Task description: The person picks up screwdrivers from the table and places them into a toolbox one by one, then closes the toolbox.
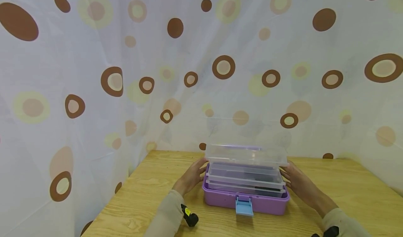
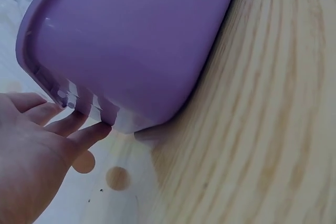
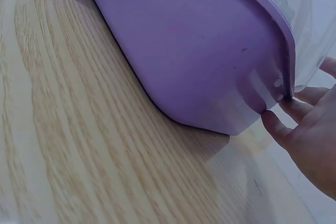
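A purple plastic storage box (image 1: 245, 203) stands on the table with its clear lid (image 1: 245, 155) raised at the back. Its light blue latch (image 1: 244, 207) hangs unfastened at the front. Stacked clear trays (image 1: 245, 178) show inside. My left hand (image 1: 192, 176) is at the left rear corner, thumb close to the lid's edge. In the left wrist view its extended fingers (image 2: 84, 132) touch the box's end. My right hand (image 1: 297, 182) mirrors it at the right rear corner. Its spread fingertips (image 3: 273, 124) meet the purple wall below the rim in the right wrist view.
The box rests on a light wood-grain table (image 1: 138, 195). Behind and to the left hangs a white curtain (image 1: 189, 48) printed with brown, peach and yellow dots. A dark device is strapped to each sleeved wrist.
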Available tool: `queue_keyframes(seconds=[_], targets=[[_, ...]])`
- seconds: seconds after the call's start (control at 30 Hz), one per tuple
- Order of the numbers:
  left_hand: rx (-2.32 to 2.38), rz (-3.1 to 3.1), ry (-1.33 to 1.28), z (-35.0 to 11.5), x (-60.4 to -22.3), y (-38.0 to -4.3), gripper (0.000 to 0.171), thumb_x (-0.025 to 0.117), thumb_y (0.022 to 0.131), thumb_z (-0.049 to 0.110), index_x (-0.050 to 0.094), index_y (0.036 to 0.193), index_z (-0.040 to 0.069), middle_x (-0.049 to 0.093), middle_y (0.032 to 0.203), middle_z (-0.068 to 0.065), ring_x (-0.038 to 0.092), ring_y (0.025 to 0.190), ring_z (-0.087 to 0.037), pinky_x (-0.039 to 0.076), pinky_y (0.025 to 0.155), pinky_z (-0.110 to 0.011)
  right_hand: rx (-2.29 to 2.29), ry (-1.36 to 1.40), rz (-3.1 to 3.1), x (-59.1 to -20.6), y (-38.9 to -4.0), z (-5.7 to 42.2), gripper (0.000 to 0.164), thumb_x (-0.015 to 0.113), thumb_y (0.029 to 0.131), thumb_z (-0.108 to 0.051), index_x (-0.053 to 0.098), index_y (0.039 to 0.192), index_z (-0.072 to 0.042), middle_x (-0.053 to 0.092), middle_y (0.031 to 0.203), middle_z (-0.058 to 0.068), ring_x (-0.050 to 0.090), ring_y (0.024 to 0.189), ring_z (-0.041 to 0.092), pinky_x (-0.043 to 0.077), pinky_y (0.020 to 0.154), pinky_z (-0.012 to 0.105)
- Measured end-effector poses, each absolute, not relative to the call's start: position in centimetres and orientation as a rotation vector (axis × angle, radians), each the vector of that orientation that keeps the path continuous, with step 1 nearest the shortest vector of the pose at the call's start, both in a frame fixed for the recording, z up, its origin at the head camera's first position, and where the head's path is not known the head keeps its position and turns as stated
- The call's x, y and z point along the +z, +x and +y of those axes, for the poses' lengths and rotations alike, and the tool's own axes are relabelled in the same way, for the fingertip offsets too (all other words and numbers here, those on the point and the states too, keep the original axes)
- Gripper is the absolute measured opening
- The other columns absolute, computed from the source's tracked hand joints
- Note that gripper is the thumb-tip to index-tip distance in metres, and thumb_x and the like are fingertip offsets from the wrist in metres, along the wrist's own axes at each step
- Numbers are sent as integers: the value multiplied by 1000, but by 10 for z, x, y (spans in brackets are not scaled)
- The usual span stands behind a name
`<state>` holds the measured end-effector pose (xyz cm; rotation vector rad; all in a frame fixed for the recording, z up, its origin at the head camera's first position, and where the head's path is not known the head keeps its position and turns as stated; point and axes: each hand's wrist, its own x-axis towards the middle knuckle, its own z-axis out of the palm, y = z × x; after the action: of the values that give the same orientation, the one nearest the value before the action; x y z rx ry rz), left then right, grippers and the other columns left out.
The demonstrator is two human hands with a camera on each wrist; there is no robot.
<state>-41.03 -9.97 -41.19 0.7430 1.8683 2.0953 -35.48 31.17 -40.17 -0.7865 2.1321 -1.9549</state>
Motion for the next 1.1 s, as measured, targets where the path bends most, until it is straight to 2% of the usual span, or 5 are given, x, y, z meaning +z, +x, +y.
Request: queue_keyframes(seconds=[0.13, 0.27, 0.4, 0.53, 1.1], targets=[[2086, 1828, 780, -102, -414, -410, 66, 37, 110, 47, 29, 163, 6, 27, 166, -14, 19, 154, -37, 30, 117, -54, -1934, -814, 2091, -401, -356, 314, 63, 19, 114, -38, -8, 166, -16, -15, 168, 23, -15, 149, 50, 28, 116, 40], [2070, 1790, 788, -104, -416, -411, 66, 37, 110, 43, 23, 165, 8, 26, 167, -15, 17, 154, -37, 29, 118, -54, -1941, -875, 1992, -402, -357, 320, 60, 19, 114, -34, -8, 167, -22, -2, 171, 8, -17, 148, 46, 39, 107, 23], [2042, 1759, 812, -108, -417, -411, 65, 36, 111, 39, 19, 166, 9, 25, 167, -15, 16, 154, -37, 29, 118, -55, -1945, -878, 1913, -403, -358, 324, 63, 23, 114, -34, -11, 166, -25, 15, 162, -12, 10, 153, 14, 38, 108, 24], [2006, 1729, 877, -112, -418, -412, 63, 37, 112, 36, 18, 166, 11, 30, 165, -16, 24, 152, -34, 34, 115, -54, -1950, -868, 1840, -403, -359, 325, 71, 32, 113, -31, -15, 165, -25, 12, 162, -11, 32, 139, -9, 38, 110, 26], [1975, 1629, 919, -120, -418, -413, 85, 61, 102, 41, 15, 166, 10, 29, 165, -16, 30, 149, -32, 38, 113, -53, -1870, -1018, 1715, -411, -365, 336, 79, 41, 110, -29, -15, 165, -31, 14, 163, -21, 27, 146, -1, 34, 112, 27]])
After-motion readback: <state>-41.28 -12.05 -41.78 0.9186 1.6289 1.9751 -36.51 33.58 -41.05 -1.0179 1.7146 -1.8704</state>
